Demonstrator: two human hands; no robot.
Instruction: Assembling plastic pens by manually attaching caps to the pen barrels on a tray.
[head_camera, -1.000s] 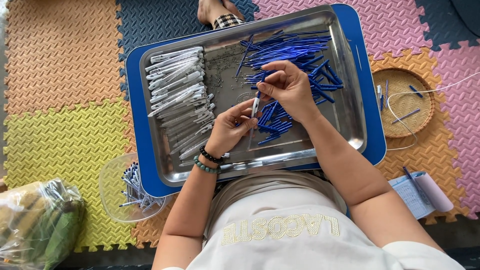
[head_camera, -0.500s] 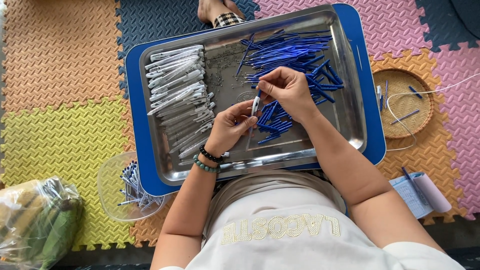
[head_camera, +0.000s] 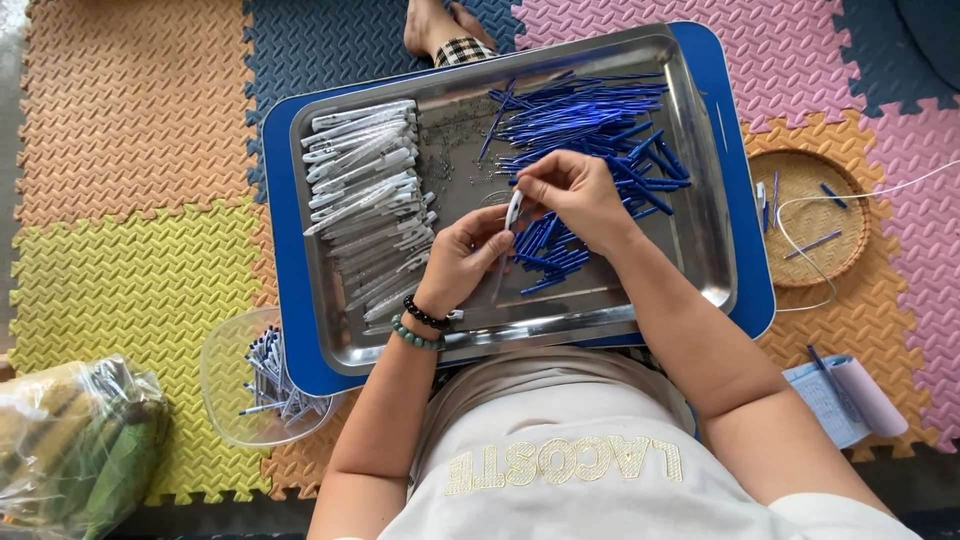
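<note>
Both hands pinch: left hand (head_camera: 462, 258) holds pen barrel (head_camera: 512, 210), right hand (head_camera: 577, 192) feeds a part in w/ fingertips; risk: misaligned push, part slips into blue refills (head_camera: 590, 130).

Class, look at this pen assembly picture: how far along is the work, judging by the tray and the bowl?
Done: a clear bowl holds a few finished-looking pens. In hand: the left hand holds a white barrel while the right hand works at its top. Left: many white barrels and a big heap of blue refills lie on the steel tray, so most remains.
</note>
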